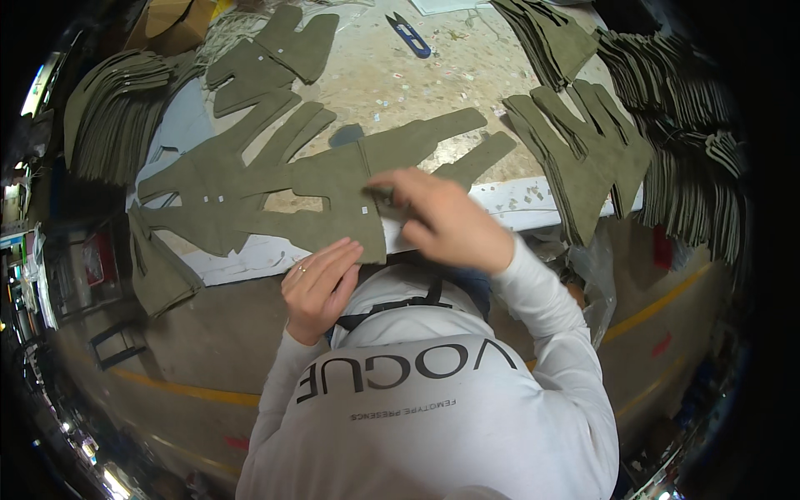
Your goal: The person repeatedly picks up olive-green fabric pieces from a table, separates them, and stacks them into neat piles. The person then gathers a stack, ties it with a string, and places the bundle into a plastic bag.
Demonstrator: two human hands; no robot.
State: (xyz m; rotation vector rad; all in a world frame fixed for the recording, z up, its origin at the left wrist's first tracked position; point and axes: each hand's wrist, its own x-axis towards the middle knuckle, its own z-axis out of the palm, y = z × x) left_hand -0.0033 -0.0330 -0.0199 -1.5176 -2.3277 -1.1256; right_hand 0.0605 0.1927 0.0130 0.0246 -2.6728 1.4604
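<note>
On the speckled table [400,92], hold the olive fabric piece [346,227] flat at the near side, lower edge pinned; matte, suede-like, broad-bodied, narrow-tabbed. Over it, a blurred right hand [446,215], loosely curled, impossible to tell whether grasping. At its lower edge, left hand [321,283], unclenched, fingers extended. Tiny white sticker [364,210]

Workshop: many cut pieces [337,179], snips [407,32], floor lines [658,307].

Cardboard box [171,25], yellow floor line [187,388]
</note>
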